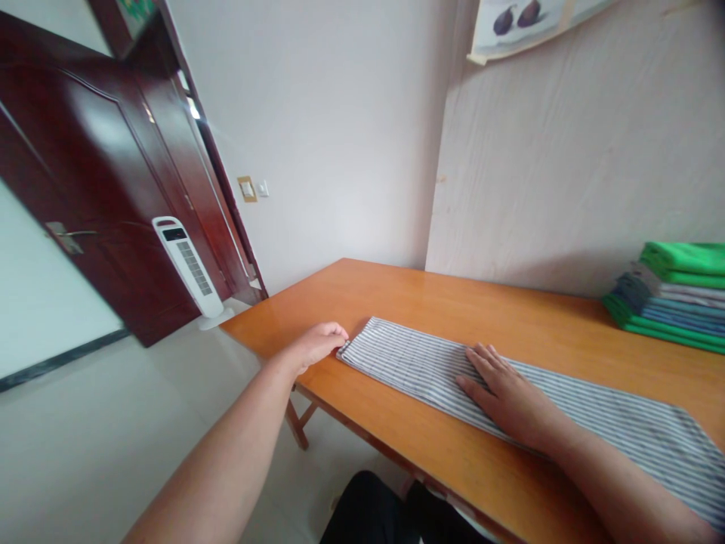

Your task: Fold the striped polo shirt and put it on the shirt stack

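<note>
A long grey-and-white striped cloth [408, 359], folded into a narrow band, lies along the orange wooden table [442, 302]. My left hand [318, 344] is closed in a pinch on the cloth's far left end near the table corner. Flat on the middle of the band lies my right hand [507, 393], palm down with fingers stretched out and together, pressing the fabric against the tabletop.
A stack of folded green, blue and grey cloths [671, 295] sits at the back right against the wall. A white tower fan [189, 268] stands on the floor beside a dark red door [96, 189]. My dark-trousered legs [390, 514] show below the table's front edge.
</note>
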A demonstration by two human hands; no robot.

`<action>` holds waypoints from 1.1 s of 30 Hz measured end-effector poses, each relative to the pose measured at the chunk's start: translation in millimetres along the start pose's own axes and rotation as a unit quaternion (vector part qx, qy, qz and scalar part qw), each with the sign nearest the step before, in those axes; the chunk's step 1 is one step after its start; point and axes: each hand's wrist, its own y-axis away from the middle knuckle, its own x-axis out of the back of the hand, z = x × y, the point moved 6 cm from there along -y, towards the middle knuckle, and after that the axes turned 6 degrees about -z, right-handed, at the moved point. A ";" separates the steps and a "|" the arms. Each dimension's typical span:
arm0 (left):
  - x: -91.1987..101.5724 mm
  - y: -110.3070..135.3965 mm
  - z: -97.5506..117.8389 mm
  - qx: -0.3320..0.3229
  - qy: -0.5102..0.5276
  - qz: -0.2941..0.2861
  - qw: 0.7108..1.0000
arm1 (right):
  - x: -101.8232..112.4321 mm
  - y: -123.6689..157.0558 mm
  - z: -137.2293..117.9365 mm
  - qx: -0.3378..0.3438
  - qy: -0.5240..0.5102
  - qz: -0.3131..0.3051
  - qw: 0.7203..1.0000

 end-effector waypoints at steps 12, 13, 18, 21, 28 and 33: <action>-6.4 -14.2 -2.0 -0.045 0.061 -0.037 0.996 | 50.9 -28.7 -117.4 0.109 -0.078 -0.031 0.991; -8.1 -15.6 -3.5 -0.051 0.059 -0.031 0.996 | 48.2 -36.2 -131.3 0.117 -0.089 -0.036 0.988; -11.6 -18.0 -11.5 -0.093 0.030 0.015 0.995 | 23.2 -75.6 -176.9 0.100 -0.122 -0.051 0.986; -11.9 -18.0 -15.8 -0.103 0.021 0.026 0.994 | 9.1 -88.0 -189.6 0.078 -0.117 -0.059 0.988; -12.5 -19.0 -20.2 -0.116 -0.003 0.034 0.993 | -0.4 -88.0 -196.0 0.084 -0.138 -0.024 0.987; -12.4 -18.4 -18.2 -0.110 0.008 0.012 0.994 | -2.8 -91.7 -184.7 0.073 -0.252 -0.008 0.965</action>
